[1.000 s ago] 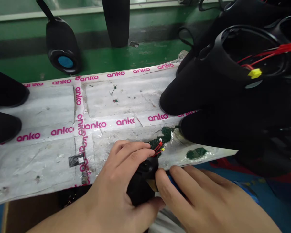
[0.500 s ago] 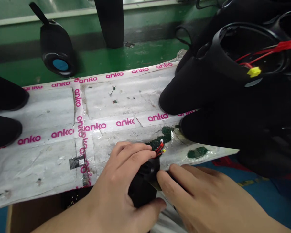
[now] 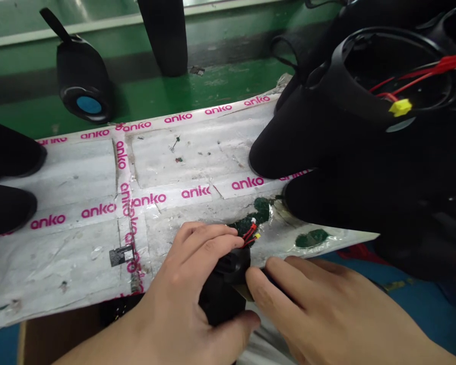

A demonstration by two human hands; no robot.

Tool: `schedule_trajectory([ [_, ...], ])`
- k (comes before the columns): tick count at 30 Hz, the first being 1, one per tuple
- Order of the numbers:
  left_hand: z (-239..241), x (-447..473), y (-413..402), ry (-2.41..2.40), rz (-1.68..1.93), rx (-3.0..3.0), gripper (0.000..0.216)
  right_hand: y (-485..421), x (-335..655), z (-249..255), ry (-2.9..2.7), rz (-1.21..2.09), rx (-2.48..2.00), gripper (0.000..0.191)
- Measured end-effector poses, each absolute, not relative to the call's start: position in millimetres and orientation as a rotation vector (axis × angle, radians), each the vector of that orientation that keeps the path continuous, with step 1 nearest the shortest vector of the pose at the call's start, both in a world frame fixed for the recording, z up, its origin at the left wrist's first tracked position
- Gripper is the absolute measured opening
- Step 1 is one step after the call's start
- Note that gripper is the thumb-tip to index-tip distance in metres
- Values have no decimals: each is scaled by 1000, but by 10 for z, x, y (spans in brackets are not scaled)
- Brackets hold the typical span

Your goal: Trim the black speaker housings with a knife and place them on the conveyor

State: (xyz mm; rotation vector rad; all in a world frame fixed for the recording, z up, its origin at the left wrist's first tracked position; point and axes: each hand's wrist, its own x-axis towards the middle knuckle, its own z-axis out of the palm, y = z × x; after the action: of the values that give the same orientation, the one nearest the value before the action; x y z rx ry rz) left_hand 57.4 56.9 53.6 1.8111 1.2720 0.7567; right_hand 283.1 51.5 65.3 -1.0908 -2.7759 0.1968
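Black part: it sat at 6 o'clock in my view, at the near edge of the white board; I judged the black part (image 3: 220, 301) light and stiff, probably moulded plastic, smooth enough to slip.
Weak spot: the red wires (image 3: 250, 234), at 1 o'clock from the part, looked fragile; I would not have pulled by them.
Best hold: I favoured a wrap around the sides of its body, clear of the wires.
Left fingers: the left fingers (image 3: 213, 247) were curled over the part and the thumb closed from below, gripping it.
Right fingers: bent, at 5 o'clock, close against its right side; I could not tell whether the right fingers (image 3: 268, 298) pinched anything.
Wire plugs: two beside the left fingertips, one white, one yellow.
White board: one, wrapped in pink-lettered tape; the white board (image 3: 190, 167) lay on the green worktop (image 3: 228, 76).
Blue-disc speaker: one, at 10 o'clock, strap upward, the blue-disc speaker (image 3: 84, 71).
Black cylinder: one standing at 11 o'clock, the black cylinder (image 3: 165, 38).
Rounded ends: two plain at 9 o'clock, the rounded ends (image 3: 13, 148), plus a sliver below.
Casings: two open mouths among the dark casings (image 3: 338, 132) at 2 o'clock; too dark for me to total.
Label: one black label (image 3: 118, 255) at 8 o'clock.
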Motion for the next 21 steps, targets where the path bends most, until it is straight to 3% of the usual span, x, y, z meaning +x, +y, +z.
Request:
schedule_trajectory([
  [12,529,638,586,1226,737,1934,58,384,2734,614,-2717,101,-1251,44],
  [21,594,693,598,1259,642,1973,52,485,2641,816,-2727,92,-1354,29],
])
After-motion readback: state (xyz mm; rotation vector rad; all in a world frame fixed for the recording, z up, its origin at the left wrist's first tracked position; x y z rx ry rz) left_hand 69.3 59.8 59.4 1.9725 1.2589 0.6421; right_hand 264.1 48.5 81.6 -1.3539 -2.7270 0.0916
